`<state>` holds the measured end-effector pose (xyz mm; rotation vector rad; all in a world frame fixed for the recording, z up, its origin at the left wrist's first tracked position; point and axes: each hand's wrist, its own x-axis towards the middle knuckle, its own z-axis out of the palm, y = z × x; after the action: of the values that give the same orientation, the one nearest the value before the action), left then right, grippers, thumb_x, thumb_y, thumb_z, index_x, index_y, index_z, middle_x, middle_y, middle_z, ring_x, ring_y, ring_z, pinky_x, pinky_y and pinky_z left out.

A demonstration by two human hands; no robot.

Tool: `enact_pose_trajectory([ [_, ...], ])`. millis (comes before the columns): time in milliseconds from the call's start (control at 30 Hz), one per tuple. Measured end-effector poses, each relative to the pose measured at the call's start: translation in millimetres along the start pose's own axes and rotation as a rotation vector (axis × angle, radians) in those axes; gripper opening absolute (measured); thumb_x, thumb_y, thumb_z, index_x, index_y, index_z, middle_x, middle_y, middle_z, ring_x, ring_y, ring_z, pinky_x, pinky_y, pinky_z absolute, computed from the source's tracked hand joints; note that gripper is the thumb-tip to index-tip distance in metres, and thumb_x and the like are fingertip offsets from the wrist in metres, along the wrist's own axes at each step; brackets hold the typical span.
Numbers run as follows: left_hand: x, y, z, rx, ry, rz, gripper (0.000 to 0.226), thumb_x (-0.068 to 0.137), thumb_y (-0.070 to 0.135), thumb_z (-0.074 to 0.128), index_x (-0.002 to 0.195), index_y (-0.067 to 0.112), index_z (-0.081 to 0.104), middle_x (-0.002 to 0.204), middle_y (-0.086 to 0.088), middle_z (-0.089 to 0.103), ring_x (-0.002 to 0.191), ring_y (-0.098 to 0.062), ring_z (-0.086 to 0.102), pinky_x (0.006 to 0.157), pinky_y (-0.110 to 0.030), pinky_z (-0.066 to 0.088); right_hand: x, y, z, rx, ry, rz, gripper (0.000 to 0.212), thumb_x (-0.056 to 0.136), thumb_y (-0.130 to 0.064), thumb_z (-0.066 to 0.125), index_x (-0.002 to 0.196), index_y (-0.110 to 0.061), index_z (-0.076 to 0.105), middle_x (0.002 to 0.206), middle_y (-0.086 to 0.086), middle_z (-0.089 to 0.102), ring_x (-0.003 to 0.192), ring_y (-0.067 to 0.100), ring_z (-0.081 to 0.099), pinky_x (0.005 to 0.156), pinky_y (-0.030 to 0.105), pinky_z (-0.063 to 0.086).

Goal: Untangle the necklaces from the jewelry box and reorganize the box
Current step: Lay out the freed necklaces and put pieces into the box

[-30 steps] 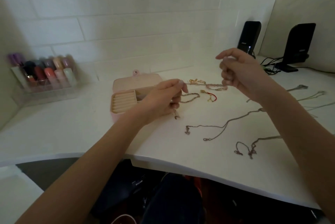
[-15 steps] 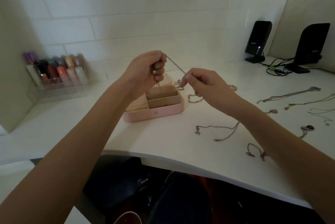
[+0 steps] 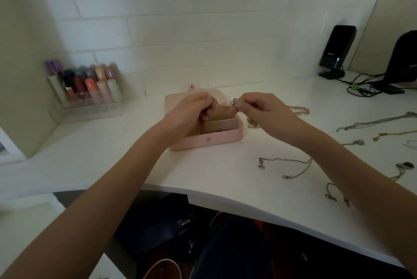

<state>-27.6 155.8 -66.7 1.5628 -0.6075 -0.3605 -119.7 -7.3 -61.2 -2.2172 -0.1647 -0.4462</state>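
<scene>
On the white desk (image 3: 112,161), which fills most of my view under a white brick-pattern wall (image 3: 180,30), I record the following, largest item first. Two black speakers stand at the far right corner: one (image 3: 337,49) against the wall, the second (image 3: 404,62) cut off by the frame edge, with dark cables (image 3: 361,85) coiled between them. At the far left a clear acrylic organizer (image 3: 90,107) holds a row of upright lipstick-type tubes (image 3: 92,84); the view is blurred there and I cannot read any detail.

The pink jewelry box (image 3: 216,140) sits near the desk's middle, lid (image 3: 176,102) folded back flat behind it, beige compartments exposed. Both hands work directly over it. The left hand (image 3: 191,111) has its fingers curled inward above the box's left half, and they appear to pinch something small; I cannot tell what, as the fingers hide it. The right hand (image 3: 259,111) has thumb and forefinger pressed together on a thin chain (image 3: 233,100) at the box's right rear corner.

Loose jewellery lies to the right of the box, apart from it: a pink beaded bracelet (image 3: 301,110) behind the right wrist, a silver chain link piece (image 3: 251,123) just beside the box, a thin necklace (image 3: 291,167) nearer the desk edge, and further necklaces (image 3: 372,124) spread toward the right border. A dark pendant (image 3: 406,165) rests at the far right.
</scene>
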Motion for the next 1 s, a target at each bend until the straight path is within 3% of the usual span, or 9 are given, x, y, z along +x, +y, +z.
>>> enact_pose_trajectory([
  [133, -11, 0, -13, 0.648, -0.015, 0.108, 0.035, 0.097, 0.016, 0.042, 0.065, 0.014, 0.055, 0.068, 0.001, 0.055, 0.064, -0.013, 0.049, 0.070, -0.032, 0.040, 4, -6, 3, -0.039, -0.023, 0.051, 0.029, 0.103, -0.026, 0.037, 0.113, -0.021, 0.064, 0.096, -0.018, 0.060, 0.059, -0.011, 0.051, 0.057, 0.007, 0.039],
  [300, -18, 2, -21, 1.059, -0.096, 0.186, 0.032, 0.089, 0.023, 0.049, 0.071, -0.003, 0.055, 0.084, -0.020, 0.056, 0.079, -0.032, 0.054, 0.074, -0.048, 0.044, 18, -17, 0, 0.045, 0.075, 0.153, 0.041, 0.096, -0.010, 0.032, 0.119, -0.025, 0.063, 0.072, -0.017, 0.046, 0.071, 0.009, 0.050, 0.078, 0.025, 0.045],
  [367, -19, 2, -22, 1.107, -0.098, 0.194, 0.023, 0.086, 0.019, 0.055, 0.074, 0.000, 0.060, 0.086, -0.015, 0.057, 0.081, -0.029, 0.055, 0.074, -0.043, 0.045, 24, -24, 1, 0.041, 0.062, 0.121, 0.040, 0.097, -0.009, 0.031, 0.117, -0.023, 0.063, 0.074, -0.011, 0.044, 0.071, 0.008, 0.047, 0.076, 0.024, 0.046],
  [467, -19, 4, -24, 1.049, -0.044, 0.230, 0.006, 0.082, 0.021, 0.064, 0.087, 0.019, 0.062, 0.091, 0.002, 0.059, 0.089, -0.016, 0.057, 0.073, -0.022, 0.042, 33, -32, 9, 0.073, 0.023, 0.077, 0.036, 0.101, -0.012, 0.031, 0.115, -0.018, 0.064, 0.075, -0.008, 0.040, 0.067, 0.005, 0.043, 0.075, 0.028, 0.047],
  [567, -19, 8, -14, 0.652, -0.024, 0.122, 0.053, 0.069, 0.042, 0.074, 0.113, 0.020, 0.056, 0.099, 0.009, 0.064, 0.098, -0.008, 0.062, 0.084, -0.020, 0.047, 40, -39, 20, 0.131, -0.019, 0.094, 0.037, 0.101, -0.014, 0.032, 0.114, -0.017, 0.066, 0.070, -0.013, 0.044, 0.058, -0.003, 0.045, 0.061, 0.013, 0.041],
  [633, -18, 7, -5, 0.429, -0.060, 0.064, 0.068, 0.057, 0.050, 0.076, 0.115, 0.022, 0.052, 0.093, 0.012, 0.071, 0.095, -0.004, 0.066, 0.087, -0.026, 0.049, 41, -40, 24, 0.164, -0.022, 0.118, 0.039, 0.098, -0.011, 0.033, 0.112, -0.018, 0.068, 0.063, -0.019, 0.049, 0.051, -0.006, 0.046, 0.054, 0.007, 0.038],
  [767, -15, 1, -6, 0.511, 0.047, 0.154, 0.034, 0.076, 0.020, 0.077, 0.104, 0.018, 0.057, 0.070, 0.005, 0.070, 0.072, -0.005, 0.065, 0.076, -0.024, 0.049, 39, -32, 18, 0.078, 0.005, 0.080, 0.036, 0.097, -0.009, 0.037, 0.117, -0.019, 0.066, 0.088, -0.023, 0.058, 0.074, -0.009, 0.056, 0.075, 0.008, 0.045],
  [867, -13, -4, -17, 0.596, 0.078, 0.181, 0.016, 0.081, 0.009, 0.071, 0.095, 0.011, 0.064, 0.073, 0.006, 0.068, 0.070, -0.004, 0.063, 0.065, -0.010, 0.046, 33, -22, 7, -0.111, 0.000, 0.028, 0.027, 0.096, -0.010, 0.048, 0.110, -0.023, 0.068, 0.084, -0.016, 0.059, 0.066, -0.009, 0.053, 0.063, 0.003, 0.038],
  [1000, -15, -6, -22, 0.659, 0.098, 0.183, 0.016, 0.080, 0.009, 0.071, 0.096, 0.010, 0.069, 0.087, -0.002, 0.070, 0.075, -0.005, 0.064, 0.066, -0.005, 0.045, 29, -15, 6, 0.026, -0.033, 0.077, 0.018, 0.085, -0.008, 0.067, 0.100, -0.017, 0.072, 0.075, -0.003, 0.068, 0.064, 0.000, 0.058, 0.064, 0.009, 0.042],
])
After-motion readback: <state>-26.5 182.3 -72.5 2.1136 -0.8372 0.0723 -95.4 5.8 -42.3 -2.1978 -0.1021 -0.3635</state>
